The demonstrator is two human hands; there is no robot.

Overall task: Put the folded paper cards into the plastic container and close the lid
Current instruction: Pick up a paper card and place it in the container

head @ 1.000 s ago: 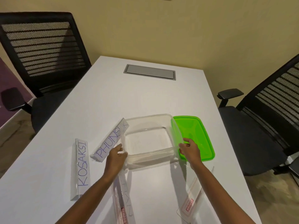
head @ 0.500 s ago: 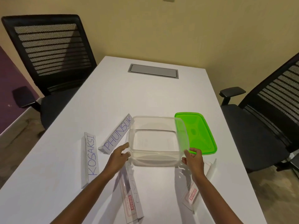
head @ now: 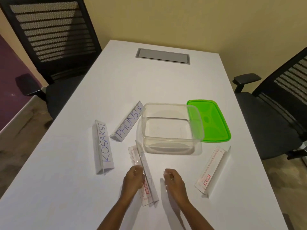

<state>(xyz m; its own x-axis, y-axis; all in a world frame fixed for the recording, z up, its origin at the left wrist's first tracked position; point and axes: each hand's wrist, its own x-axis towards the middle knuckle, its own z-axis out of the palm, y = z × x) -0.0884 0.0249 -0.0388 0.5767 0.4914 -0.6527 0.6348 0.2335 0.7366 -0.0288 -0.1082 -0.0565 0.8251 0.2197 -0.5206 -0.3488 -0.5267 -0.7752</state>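
Note:
A clear plastic container [head: 167, 147] stands open in the middle of the white table. Its green lid [head: 214, 123] lies flat against its right side. Folded cards lie around it: "KOSAKSI" [head: 103, 146] at the left, "PHUNSUK" [head: 128, 124] by the container's left wall, one with a red label [head: 211, 170] at the right, and another red-labelled card [head: 146, 166] in front of the container. My left hand [head: 133, 180] grips this front card from its left side. My right hand [head: 172, 180] hovers just right of it, fingers curled, holding nothing.
The white table [head: 149, 83] has a grey cable hatch [head: 162, 56] at its far end. Black mesh office chairs stand at the far left [head: 49, 35] and at the right [head: 274, 110]. A beige wall lies behind.
Both hands have let go of the container and drawn back toward me. The left hand has closed on the front card, and the right hand has come in beside it.

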